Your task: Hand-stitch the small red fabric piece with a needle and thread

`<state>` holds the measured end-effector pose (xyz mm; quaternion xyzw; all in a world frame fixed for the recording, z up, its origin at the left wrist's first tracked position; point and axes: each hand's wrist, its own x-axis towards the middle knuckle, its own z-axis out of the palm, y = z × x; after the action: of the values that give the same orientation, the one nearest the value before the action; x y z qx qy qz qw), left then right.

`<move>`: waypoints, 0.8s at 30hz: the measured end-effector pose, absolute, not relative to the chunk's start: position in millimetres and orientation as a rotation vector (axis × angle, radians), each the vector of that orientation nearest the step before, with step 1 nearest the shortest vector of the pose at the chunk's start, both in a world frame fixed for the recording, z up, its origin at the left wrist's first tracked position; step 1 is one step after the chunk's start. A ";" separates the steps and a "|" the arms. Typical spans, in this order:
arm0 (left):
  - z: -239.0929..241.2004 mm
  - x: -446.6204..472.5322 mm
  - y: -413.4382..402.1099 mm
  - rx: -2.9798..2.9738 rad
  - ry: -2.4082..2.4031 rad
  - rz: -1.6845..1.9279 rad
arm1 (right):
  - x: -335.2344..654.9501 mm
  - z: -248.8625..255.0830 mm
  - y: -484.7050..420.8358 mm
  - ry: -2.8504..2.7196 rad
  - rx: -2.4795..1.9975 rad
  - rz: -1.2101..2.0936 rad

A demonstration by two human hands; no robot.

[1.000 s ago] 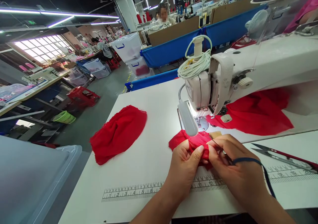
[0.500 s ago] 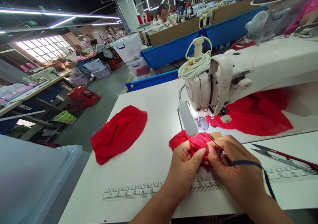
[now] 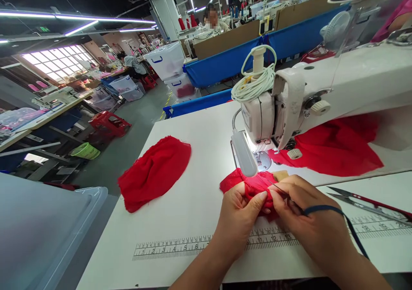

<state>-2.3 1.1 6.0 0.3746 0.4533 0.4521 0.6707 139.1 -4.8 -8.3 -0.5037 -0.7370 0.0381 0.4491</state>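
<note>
Both hands crowd together over the small red lace piece (image 3: 249, 186) just in front of the sewing machine head (image 3: 273, 114), whose lamp arm (image 3: 243, 153) hangs low right above them, so little room lies beyond the fingers. To the left, bare white table (image 3: 199, 212) runs open as far as the red fabric pile (image 3: 154, 172). To the right, thread snips (image 3: 367, 200) lie across the table, and red cloth (image 3: 334, 146) fills the space beneath the machine arm.
</note>
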 end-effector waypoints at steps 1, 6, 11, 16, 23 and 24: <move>6.8 -2.2 1.0 0.843 1.013 1.020 | 137.3 -9.5 -5.0 -1.809 -1.262 0.060; 9.3 -2.6 0.3 0.794 0.974 1.020 | 132.3 -15.3 -5.9 -1.775 -1.303 0.016; 6.8 -5.1 0.2 0.746 0.969 1.025 | 133.8 -14.7 -6.7 -1.816 -1.266 0.025; 4.2 -6.9 1.6 0.685 0.988 1.055 | 141.0 -12.4 -19.8 -1.844 -1.400 0.036; 2.4 -8.0 0.2 0.648 0.964 1.067 | 146.4 -17.4 -40.2 -2.019 -1.359 0.273; 2.3 -8.0 -0.1 0.646 0.959 1.069 | 146.0 -19.0 -40.2 -2.031 -1.366 0.262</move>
<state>-8.0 -0.1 2.3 0.2908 0.4315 0.4810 0.7056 146.0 -40.2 -19.0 -0.5232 -0.7779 0.1003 0.3333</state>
